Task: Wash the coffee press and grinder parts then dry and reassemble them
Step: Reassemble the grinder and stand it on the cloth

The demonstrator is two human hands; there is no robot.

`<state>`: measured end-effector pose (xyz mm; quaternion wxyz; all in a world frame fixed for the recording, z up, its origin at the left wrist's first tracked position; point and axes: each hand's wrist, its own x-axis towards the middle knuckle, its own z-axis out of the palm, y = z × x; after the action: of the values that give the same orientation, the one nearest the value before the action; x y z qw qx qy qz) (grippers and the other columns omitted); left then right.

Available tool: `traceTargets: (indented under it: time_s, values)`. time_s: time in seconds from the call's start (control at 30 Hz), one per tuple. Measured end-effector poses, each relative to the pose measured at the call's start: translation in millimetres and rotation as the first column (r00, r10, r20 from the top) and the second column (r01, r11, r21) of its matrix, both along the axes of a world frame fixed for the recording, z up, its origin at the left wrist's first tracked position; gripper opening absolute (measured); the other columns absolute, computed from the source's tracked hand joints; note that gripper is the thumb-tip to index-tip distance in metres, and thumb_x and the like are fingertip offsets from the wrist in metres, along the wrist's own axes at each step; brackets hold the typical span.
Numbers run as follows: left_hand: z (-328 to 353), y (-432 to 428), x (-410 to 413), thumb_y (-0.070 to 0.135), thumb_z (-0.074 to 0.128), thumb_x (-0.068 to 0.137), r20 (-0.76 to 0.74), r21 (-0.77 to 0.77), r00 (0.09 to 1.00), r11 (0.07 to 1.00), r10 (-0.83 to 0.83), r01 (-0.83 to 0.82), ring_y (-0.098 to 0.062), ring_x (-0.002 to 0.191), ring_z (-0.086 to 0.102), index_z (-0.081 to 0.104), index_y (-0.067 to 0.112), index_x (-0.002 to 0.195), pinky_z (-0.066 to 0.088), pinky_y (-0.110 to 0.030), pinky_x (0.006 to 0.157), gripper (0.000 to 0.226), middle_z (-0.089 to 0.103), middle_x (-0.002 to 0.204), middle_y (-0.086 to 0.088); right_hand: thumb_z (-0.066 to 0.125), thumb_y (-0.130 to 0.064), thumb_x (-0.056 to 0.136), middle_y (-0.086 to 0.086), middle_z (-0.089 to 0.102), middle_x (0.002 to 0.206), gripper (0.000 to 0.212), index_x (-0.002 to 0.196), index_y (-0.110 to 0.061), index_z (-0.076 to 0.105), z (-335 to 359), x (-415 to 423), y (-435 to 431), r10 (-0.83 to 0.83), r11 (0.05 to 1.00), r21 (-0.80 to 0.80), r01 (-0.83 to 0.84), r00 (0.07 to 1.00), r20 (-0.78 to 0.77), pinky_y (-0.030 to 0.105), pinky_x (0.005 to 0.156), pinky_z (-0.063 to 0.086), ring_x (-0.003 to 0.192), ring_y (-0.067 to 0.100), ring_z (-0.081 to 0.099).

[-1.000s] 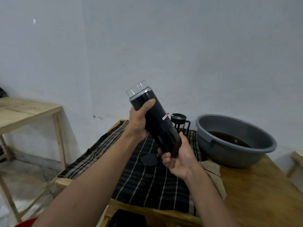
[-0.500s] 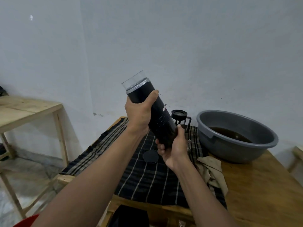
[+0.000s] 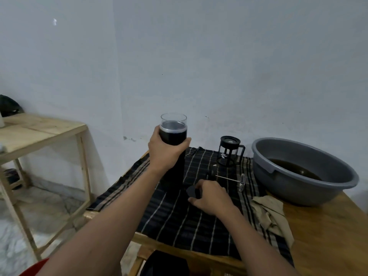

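Tall black grinder [image 3: 173,134] upright, clear top, black-framed coffee press [image 3: 229,152] upright behind, round lid [image 3: 192,191] flat

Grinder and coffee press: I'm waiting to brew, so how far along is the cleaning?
Done, apparently: washing, since the basin holds brown water and the parts sit on the striped cloth; the coffee press stands upright. In hand: the left hand grips the upright grinder while the right hand grasps a black round cap beside it. Left: fitting that cap, and the coil-tipped rod lying loose.

wooden table [image 3: 328,236], plaid cloth [image 3: 179,220], basin [image 3: 288,188]
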<state>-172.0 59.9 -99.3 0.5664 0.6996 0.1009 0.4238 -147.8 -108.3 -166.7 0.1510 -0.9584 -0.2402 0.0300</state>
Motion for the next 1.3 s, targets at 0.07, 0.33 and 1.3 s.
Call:
traceTargets:
  time_s: [0.07,0.33,1.3]
  values:
    - [-10,-1,1,0.029,0.096,0.065,-0.025,-0.001,1.0,1.0,0.0,0.0,-0.002,0.092,0.067,0.06,0.026,0.111,0.055,-0.022,0.076,0.058,0.068,0.1,0.013,0.068,-0.049,0.09,0.001,0.068,0.104,0.035,0.111,-0.021,0.063,11,1,-4,-0.09,0.971,0.218,0.094,0.996,-0.029,0.034,0.076,0.056,0.089,0.015,0.064]
    - [-15,-5,2,0.035,0.096,0.064,-0.055,0.068,0.998,0.997,-0.039,0.043,0.005,0.093,0.062,0.056,0.03,0.117,0.048,-0.012,0.071,0.067,0.065,0.101,0.018,0.065,-0.042,0.096,-0.008,0.069,0.112,0.034,0.125,-0.024,0.067,138,12,13,-0.031,0.631,0.774,-0.053,0.995,0.093,0.023,0.08,0.05,0.101,0.007,0.065]
    - [-18,21,-21,0.059,0.096,0.054,-0.252,0.137,0.956,0.973,-0.147,0.185,-0.015,0.127,0.056,0.025,0.025,0.157,0.052,-0.04,0.105,0.13,0.052,0.143,0.003,0.036,-0.046,0.109,-0.004,0.041,0.161,0.05,0.153,-0.023,0.045,140,-10,43,0.212,0.665,0.716,-0.213,0.973,0.092,0.034,0.121,0.029,0.148,0.014,0.037]
